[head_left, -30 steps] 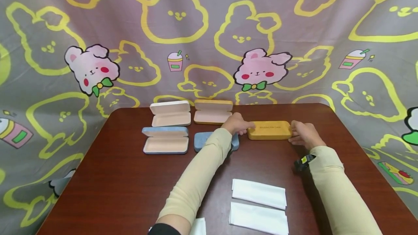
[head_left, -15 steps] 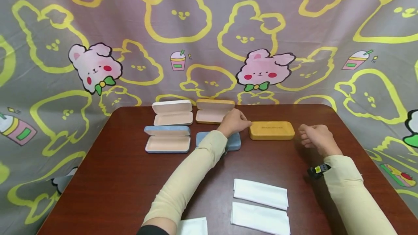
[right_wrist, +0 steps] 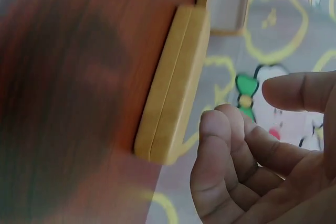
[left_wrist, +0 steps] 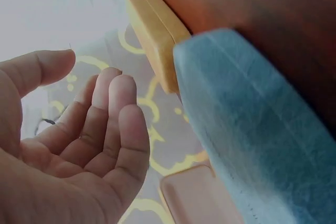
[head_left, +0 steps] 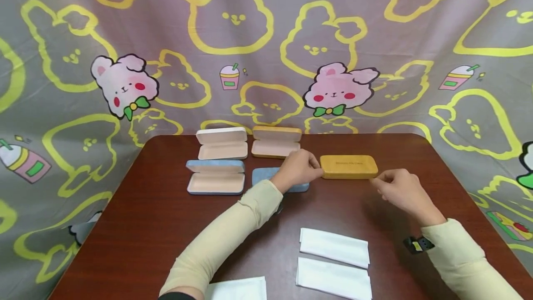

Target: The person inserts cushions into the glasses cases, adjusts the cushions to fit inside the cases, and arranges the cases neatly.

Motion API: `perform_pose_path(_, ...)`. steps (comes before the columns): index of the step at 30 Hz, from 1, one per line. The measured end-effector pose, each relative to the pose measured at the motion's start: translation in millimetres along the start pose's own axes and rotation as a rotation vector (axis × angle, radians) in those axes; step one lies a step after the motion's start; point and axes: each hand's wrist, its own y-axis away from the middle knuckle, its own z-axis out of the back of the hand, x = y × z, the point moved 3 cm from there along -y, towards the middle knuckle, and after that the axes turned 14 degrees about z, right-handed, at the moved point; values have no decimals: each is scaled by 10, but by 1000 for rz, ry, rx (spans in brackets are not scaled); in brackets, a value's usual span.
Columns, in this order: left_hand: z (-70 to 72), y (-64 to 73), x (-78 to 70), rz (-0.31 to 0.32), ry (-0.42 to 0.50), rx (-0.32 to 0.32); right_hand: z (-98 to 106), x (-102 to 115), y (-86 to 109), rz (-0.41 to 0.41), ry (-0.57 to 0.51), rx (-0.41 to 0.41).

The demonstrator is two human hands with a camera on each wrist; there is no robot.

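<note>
A closed yellow glasses case point(head_left: 349, 167) lies on the right of the table's back half. My left hand point(head_left: 299, 169) is raised over a closed blue glasses case point(head_left: 262, 176), partly hiding it, with fingertips close to the yellow case's left end. In the left wrist view, a gap separates the thumb from the loosely bent fingers point(left_wrist: 128, 124), and nothing is between them. My right hand point(head_left: 404, 192) hovers beside the yellow case's right front corner. The right wrist view shows its thumb and bent fingers apart, holding nothing, with the yellow case point(right_wrist: 173, 87) beyond.
Left of these stand three opened glasses cases: white point(head_left: 222, 150), yellow point(head_left: 276, 147) and blue point(head_left: 215, 182). Folded white cloths point(head_left: 334, 246) lie near the front, one point(head_left: 239, 289) partly under the left sleeve. A patterned curtain point(head_left: 258, 36) hangs behind the table.
Both hands have come away from the closed yellow case. My right hand let go of its right end and drew back toward me; my left moved slightly back and lower.
</note>
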Motion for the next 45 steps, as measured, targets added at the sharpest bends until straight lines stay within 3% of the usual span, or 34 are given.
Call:
perform_pose_path(7, -109, 204, 21, -70, -37, 88, -174, 164, 123, 54, -33, 102)
perform_pose_path(14, -215, 394, 49, -105, -49, 197, -246, 162, 226, 38, -83, 197)
perform_pose_path(19, -275, 527, 80, -141, -69, 256, -319, 182, 314, 99, -148, 312)
perform_pose_path(24, -356, 596, 117, -186, -167, 295, -390, 175, 377, 177, -195, 385)
perform_pose_path(27, -409, 643, 147, -180, -225, 344, -440, 164, 417, 198, -211, 412)
perform_pose_path(30, -447, 686, 171, -163, -280, 366, -487, 156, 450, 195, -226, 434)
perform_pose_path(35, -503, 733, 193, -151, -375, 350, -561, 145, 489, 191, -189, 444)
perform_pose_path(45, -548, 766, 203, -138, -375, 377, -668, 98, 533, 182, -100, 398)
